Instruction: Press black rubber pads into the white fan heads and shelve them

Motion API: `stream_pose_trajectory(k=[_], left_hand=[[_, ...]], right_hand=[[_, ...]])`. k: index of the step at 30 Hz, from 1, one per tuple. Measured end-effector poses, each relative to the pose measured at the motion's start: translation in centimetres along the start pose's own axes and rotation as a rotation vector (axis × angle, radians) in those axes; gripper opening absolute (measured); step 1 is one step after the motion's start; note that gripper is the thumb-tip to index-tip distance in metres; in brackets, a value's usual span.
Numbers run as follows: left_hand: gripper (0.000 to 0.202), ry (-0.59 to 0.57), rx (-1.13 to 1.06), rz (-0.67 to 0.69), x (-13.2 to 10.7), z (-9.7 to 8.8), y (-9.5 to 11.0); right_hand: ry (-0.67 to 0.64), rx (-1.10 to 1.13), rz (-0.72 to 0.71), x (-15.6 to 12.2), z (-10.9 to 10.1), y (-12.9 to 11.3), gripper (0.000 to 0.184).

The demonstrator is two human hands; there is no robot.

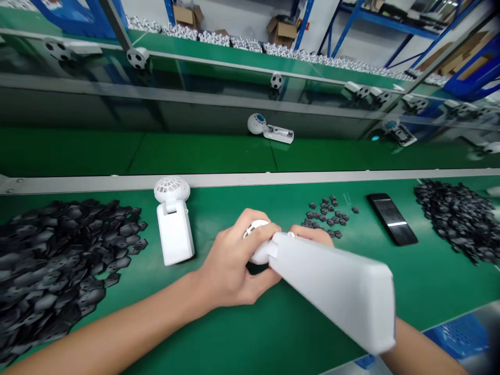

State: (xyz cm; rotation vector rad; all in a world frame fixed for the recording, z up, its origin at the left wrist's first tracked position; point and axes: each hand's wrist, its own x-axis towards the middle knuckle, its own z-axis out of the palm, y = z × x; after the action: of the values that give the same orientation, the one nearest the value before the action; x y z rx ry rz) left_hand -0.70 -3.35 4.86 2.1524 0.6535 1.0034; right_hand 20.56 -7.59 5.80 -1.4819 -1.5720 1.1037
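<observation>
Held fan (336, 286): white plastic, matt, smooth. Second fan (174, 229): the same white plastic. Table cover (250, 333): green, matt, smooth. Loose pieces (58, 271): black plastic, slight sheen. Phone (391, 219): glossy black face. Rail (312, 178): dull bare metal. Boxes (187, 15): brown cardboard.

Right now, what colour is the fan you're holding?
The held fan is plain white, clearest in the head view.

Readable text: none.
Held fan (336, 286): plain white shell, no lettering shows.
Lying fan (174, 229), near the tabletop's far edge: plain white too.
Phone (391, 219), right part of the tabletop: dark screen, nothing legible.
Cartons (281, 31), beyond the tabletop: a red mark, too small to read.
</observation>
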Motion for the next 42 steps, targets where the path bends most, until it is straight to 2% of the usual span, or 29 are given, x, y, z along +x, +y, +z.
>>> stream_pose_trajectory(k=[3,6,8,11,12,14,17,19,20,22,24,28,30,31,33,35,37,39,40,42], left_hand=[[0.044,-0.053,0.090,0.018,-0.1,-0.6,0.8],[0.045,-0.090,0.049,-0.153,0.5,-1.8,1.7],[0.048,-0.084,-0.014,-0.280,1.8,-3.4,1.7],[0.049,-0.039,0.024,-0.359,5.1,-7.2,0.1],[0.051,-0.029,0.124,-0.394,6.4,-8.8,-1.0],[0.053,0.026,0.465,-0.520,8.8,-12.2,-3.3],[0.058,0.095,0.667,-0.679,10.8,-16.7,-6.1],[0.056,0.099,0.746,-0.741,10.8,-18.4,-6.7],[0.055,0.101,0.789,-0.751,10.3,-18.6,-6.6],[0.054,0.108,0.870,-0.734,8.6,-18.0,-5.5],[0.058,0.088,0.922,-0.698,6.2,-16.2,-3.8],[0.083,-0.151,0.979,-0.658,1.0,-12.4,-0.8],[0.086,-0.166,0.975,-0.691,-0.7,-11.4,-0.4],[0.085,-0.134,0.927,-0.703,-1.2,-11.2,-0.5],[0.082,-0.044,0.675,-0.706,-1.8,-11.0,-0.7],[0.082,-0.033,0.215,-0.700,-1.9,-10.3,-0.4],[0.087,-0.140,-0.305,-0.706,-2.0,-8.7,0.6],[0.085,-0.294,-0.664,-0.758,-2.2,-6.3,1.8],[0.077,-0.354,-0.754,-0.811,-2.3,-5.0,2.3],[0.057,-0.504,-0.800,-0.909,-2.3,-2.9,2.9]], right_hand=[[0.006,0.138,-0.006,-0.2,0.6,0.5,0.035],[0.028,0.140,-0.041,1.4,0.5,0.3,0.036],[-0.003,0.135,-0.063,3.8,-0.1,-0.6,0.038],[-0.092,0.096,-0.104,8.5,-0.6,-2.8,0.047],[-0.103,0.059,-0.120,9.9,-0.3,-3.6,0.048],[-0.146,-0.054,-0.151,11.7,1.3,-4.9,0.045],[-0.280,-0.314,-0.239,11.5,5.1,-6.0,0.038],[-0.344,-0.482,-0.346,9.9,6.8,-5.9,0.037],[-0.358,-0.535,-0.402,9.0,7.2,-5.6,0.036],[-0.360,-0.571,-0.482,6.9,6.7,-4.3,0.030],[-0.319,-0.556,-0.518,5.0,5.3,-2.6,0.023],[-0.190,-0.507,-0.568,2.5,2.6,0.6,0.021],[-0.142,-0.461,-0.581,2.1,2.1,1.3,0.019],[-0.119,-0.432,-0.579,2.2,1.9,1.3,0.018],[-0.066,-0.379,-0.558,2.5,1.8,1.2,0.021],[-0.009,-0.315,-0.529,2.7,1.7,1.0,0.037],[0.028,-0.228,-0.529,2.6,1.5,1.1,0.060],[0.012,-0.127,-0.599,2.1,1.4,1.4,0.063],[-0.007,-0.086,-0.651,1.9,1.3,1.6,0.060],[-0.064,-0.045,-0.717,1.4,1.1,1.8,0.055]])
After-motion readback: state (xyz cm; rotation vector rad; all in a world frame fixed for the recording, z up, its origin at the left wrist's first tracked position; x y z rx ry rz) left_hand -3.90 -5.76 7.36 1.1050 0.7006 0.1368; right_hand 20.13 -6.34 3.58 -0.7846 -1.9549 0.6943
